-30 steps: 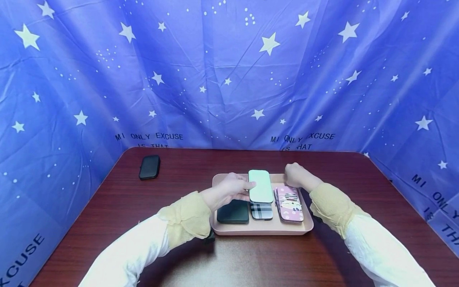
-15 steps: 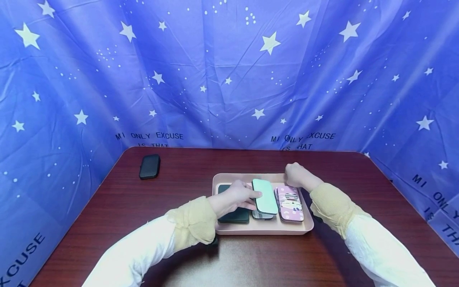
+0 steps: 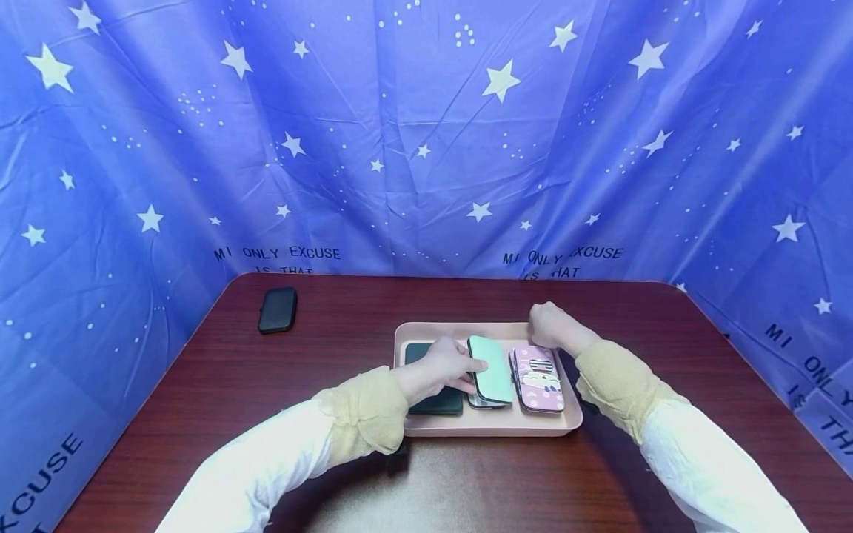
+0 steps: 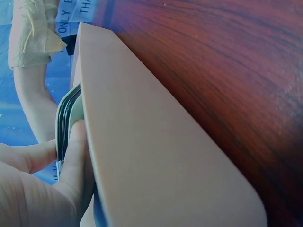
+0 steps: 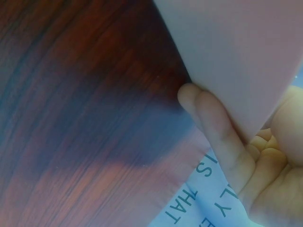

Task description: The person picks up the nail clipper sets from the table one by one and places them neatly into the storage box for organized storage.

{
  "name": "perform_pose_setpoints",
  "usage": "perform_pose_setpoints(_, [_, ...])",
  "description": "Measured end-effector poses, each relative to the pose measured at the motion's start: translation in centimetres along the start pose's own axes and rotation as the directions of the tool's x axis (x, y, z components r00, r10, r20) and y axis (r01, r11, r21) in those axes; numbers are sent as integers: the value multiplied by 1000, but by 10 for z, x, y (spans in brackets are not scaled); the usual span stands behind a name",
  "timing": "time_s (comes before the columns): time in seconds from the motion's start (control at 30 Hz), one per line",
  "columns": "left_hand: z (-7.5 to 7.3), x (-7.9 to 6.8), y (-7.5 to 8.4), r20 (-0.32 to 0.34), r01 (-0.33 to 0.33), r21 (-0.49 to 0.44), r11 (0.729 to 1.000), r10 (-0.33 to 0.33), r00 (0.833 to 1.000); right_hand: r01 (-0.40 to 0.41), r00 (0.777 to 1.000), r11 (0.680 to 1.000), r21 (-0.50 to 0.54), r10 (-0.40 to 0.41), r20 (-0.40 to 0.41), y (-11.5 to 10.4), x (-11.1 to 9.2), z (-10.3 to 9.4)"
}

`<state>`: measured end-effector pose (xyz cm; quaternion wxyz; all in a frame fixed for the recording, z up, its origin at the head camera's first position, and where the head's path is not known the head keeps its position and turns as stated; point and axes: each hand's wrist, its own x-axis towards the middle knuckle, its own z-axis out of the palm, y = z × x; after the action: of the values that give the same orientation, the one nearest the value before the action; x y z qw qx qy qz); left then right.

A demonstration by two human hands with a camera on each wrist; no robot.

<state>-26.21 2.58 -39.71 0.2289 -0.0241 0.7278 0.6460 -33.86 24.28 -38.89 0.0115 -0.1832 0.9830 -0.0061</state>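
In the head view my left hand [image 3: 445,364] pinches a mint-green flat case [image 3: 493,370] by its left edge, thumb on top. The case sits tilted over a plaid flat case [image 3: 481,403], most of which it hides. The left wrist view shows the case's dark-framed side edge [image 4: 66,118] between the thumb and fingers. My right hand [image 3: 552,324] grips the far right corner of a pink tray [image 3: 493,426]; in the right wrist view its fingers [image 5: 215,123] curl against the tray's outer wall. Left of the plaid case lies a dark green case [image 3: 440,403], partly covered by my left hand.
A pink polka-dot case [image 3: 541,385] with a cartoon print lies at the tray's right side. Toward the table's far left corner is a black case [image 3: 278,310]. A blue star-patterned curtain [image 3: 420,148] stands behind the brown table [image 3: 333,311].
My left hand has brought the mint-green case nearer and slightly right, down onto the plaid case, now covering more of it. My right hand stays at the tray corner.
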Motion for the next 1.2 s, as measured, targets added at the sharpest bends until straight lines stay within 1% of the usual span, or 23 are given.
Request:
perform_pose_setpoints(0.17, [0,0,2,-1,-17,49,999,17,1000,8,1000,1000,0,-8,-7,0,0,0])
perform_pose_setpoints(0.4, [0,0,6,13,-25,68,997,24,1000,-10,1000,1000,3,10,9,0,1,0])
perform_pose_setpoints(0.57, [3,-1,10,15,-28,169,985,26,1000,-16,1000,1000,12,16,15,0,2,1])
perform_pose_setpoints(0.67, [4,1,14,19,-42,280,959,38,999,-12,1000,1000,13,11,17,1,2,3])
perform_pose_setpoints(0.7, [5,2,16,17,-46,327,944,43,999,-15,1000,1000,15,14,19,1,2,3])
perform_pose_setpoints(0.73, [5,3,17,20,-52,381,923,47,999,-16,1000,1000,16,15,21,2,2,3])
perform_pose_setpoints(0.77, [5,4,19,15,-49,441,896,48,999,-17,1000,1000,17,17,22,2,2,3])
perform_pose_setpoints(0.8, [6,4,21,13,-52,507,860,52,999,-16,1000,1000,19,16,21,2,2,3])
perform_pose_setpoints(0.83, [6,3,23,14,-45,554,831,45,999,-21,1000,1000,21,20,22,2,2,3])
perform_pose_setpoints(0.9, [6,2,26,22,-40,648,761,34,999,-18,1000,1000,22,18,19,2,1,3])
perform_pose_setpoints(0.97, [6,-1,30,29,-39,712,701,26,999,-15,1000,1000,21,14,15,2,1,3])
perform_pose_setpoints(1.0, [6,-2,31,39,-48,743,668,29,999,-12,1000,1000,19,12,14,1,1,2])
perform_pose_setpoints(1.03, [6,-3,33,45,-52,761,647,28,999,-12,1000,1000,17,12,13,1,1,2])
perform_pose_setpoints(1.07, [6,-4,34,51,-64,788,612,39,998,-11,1000,1000,16,10,12,1,0,2])
perform_pose_setpoints(1.17, [6,-7,37,64,-86,834,546,59,996,-12,1000,1000,13,11,10,0,0,1])
perform_pose_setpoints(1.2, [6,-7,38,70,-91,837,539,59,996,-12,1000,1000,10,12,11,0,0,1])
